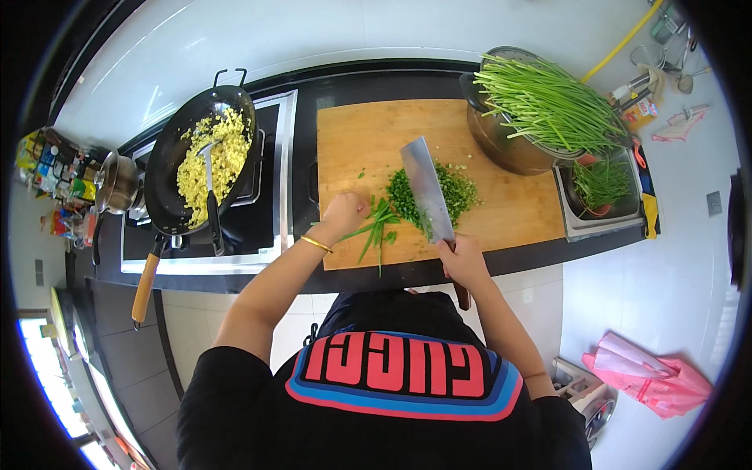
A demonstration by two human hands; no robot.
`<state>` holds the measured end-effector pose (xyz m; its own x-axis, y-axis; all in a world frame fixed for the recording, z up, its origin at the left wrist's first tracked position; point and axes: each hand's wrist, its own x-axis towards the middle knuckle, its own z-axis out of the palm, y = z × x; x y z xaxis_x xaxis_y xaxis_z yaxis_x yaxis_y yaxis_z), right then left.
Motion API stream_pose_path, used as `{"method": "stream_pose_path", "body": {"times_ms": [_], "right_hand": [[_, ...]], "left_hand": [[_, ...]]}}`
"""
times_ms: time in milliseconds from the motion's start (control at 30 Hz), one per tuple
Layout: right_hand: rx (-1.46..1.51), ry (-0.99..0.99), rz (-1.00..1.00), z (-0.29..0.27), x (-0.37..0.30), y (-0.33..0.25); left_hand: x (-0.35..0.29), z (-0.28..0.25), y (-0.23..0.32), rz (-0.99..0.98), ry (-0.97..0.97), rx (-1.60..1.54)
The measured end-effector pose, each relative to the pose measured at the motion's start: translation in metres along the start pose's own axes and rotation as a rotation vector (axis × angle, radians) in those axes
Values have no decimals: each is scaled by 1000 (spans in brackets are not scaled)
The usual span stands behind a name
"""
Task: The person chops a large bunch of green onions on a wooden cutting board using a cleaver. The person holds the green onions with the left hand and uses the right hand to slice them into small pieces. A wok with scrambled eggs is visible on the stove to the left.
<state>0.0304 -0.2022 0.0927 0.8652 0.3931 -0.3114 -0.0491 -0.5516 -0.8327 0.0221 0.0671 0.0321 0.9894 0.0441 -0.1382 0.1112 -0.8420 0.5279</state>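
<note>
Currently, right hand (465,262): our fingers are clamped on the cleaver (425,184), its near end jutting past the edge of the board (360,141) toward us.
Cleaver: pointing away from us and slanting left over the chopped greens (402,196); we cannot tell whether it touches the board.
Left hand (345,211): fingers curled together just beside the cut stalks (379,223); we cannot tell whether they grip any.
Chopped greens: heaped mid-board, showing on both sides of the cleaver.
Cut stalks: between our left hand and the chopped greens, one end jutting past the board.
Board: on the black surface (521,257), between the stove (270,133) and the sink (603,227).
Wok (164,157): on the stove at our left, holding crumbled yellow food (233,141) and a spatula (212,207).
Pot (505,145): at the board's far right, long green stalks (540,102) across its top.
Sink: at our right, more greens (601,184) inside.
</note>
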Motion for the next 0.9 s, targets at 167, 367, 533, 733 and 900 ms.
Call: {"method": "stream_pose_path", "body": {"times_ms": [167,367,533,733,900], "right_hand": [[-193,-40,-84,7,4,5],[-222,-66,-71,11,1,-8],[-239,-55,-97,16,0,-7],[-219,28,-97,31,-2,-25],[-161,178,-127,53,26,-40]], "left_hand": [[-9,2,9,32,196,-251],[12,19,14,-337,491,-1063],[31,28,-12,-743,566,-2056],[25,8,18,-837,716,-2075],[16,5,56,-795,889,-1961]]}}
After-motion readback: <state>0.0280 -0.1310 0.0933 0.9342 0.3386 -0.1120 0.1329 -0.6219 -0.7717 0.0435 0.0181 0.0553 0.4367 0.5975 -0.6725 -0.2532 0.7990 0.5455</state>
